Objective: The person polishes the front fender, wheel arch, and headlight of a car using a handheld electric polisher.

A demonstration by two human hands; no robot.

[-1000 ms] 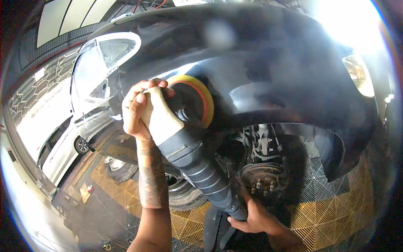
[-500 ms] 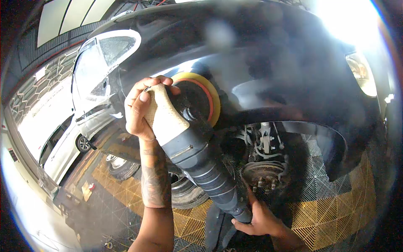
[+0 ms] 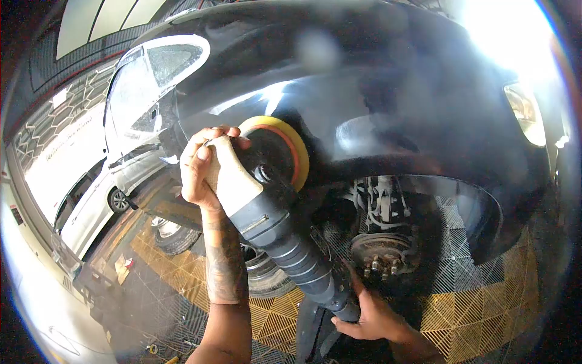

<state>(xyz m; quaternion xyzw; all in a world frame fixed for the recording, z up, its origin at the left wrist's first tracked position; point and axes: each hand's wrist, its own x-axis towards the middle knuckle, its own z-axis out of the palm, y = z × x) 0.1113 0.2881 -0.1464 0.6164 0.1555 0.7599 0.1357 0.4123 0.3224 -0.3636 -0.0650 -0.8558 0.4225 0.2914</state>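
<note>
A black rotary polisher (image 3: 285, 246) runs diagonally across the middle, its yellow foam pad (image 3: 301, 159) against the dark car's fender (image 3: 388, 91). My left hand (image 3: 203, 167) is closed around the polisher's head end, which has a cream-coloured cover (image 3: 233, 176). Its fingertips curl over the top of that cover. Lower down, my right hand (image 3: 367, 312) grips the rear end of the polisher body, thumb on the near side. Part of the right hand's fingers is hidden behind the tool.
Below the fender, the open wheel arch shows a bare brake disc (image 3: 381, 249) with studs. Loose wheels (image 3: 174, 235) lie on the yellow and grey grid floor (image 3: 479, 315). A white car (image 3: 91, 209) stands at left. The dark car's headlight (image 3: 522, 112) is at right.
The polisher's pad and head have shifted slightly left and down across the fender, with both hands still holding the tool.
</note>
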